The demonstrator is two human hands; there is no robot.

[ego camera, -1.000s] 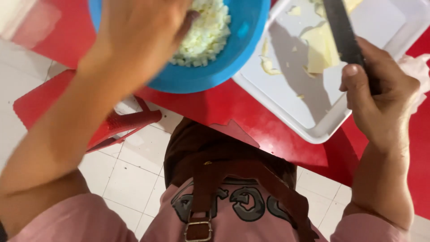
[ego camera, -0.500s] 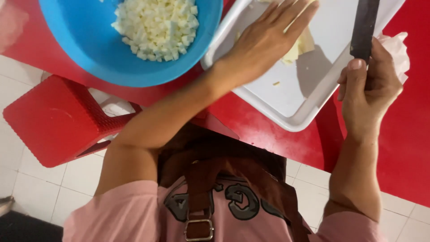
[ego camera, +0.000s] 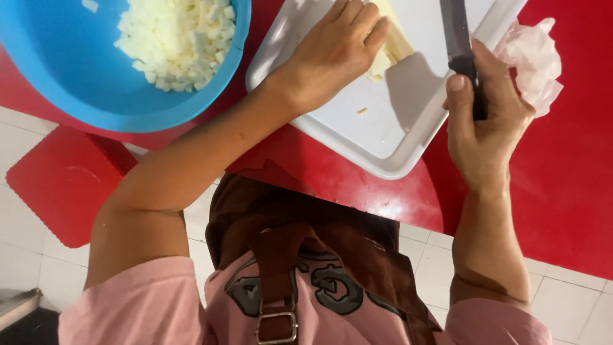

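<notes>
On white tray point(ego camera: 408, 150) atop red surface point(ego camera: 562, 191): left hand point(ego camera: 332, 54) fingers pressed together, pinning pale strips point(ego camera: 389, 51) steady; right hand point(ego camera: 488, 128) fingers wrapped round knife point(ego camera: 461, 48), blade raised clear of them.

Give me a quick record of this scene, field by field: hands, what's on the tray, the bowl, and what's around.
left hand: flat on the pale food on the tray
right hand: gripping a knife, blade over the tray
tray: white, on the red table; one small crumb lies loose on it
bowl: blue, left of the tray, holds white diced pieces
tissue: crumpled, right of the tray
stool: red, below the table
</notes>
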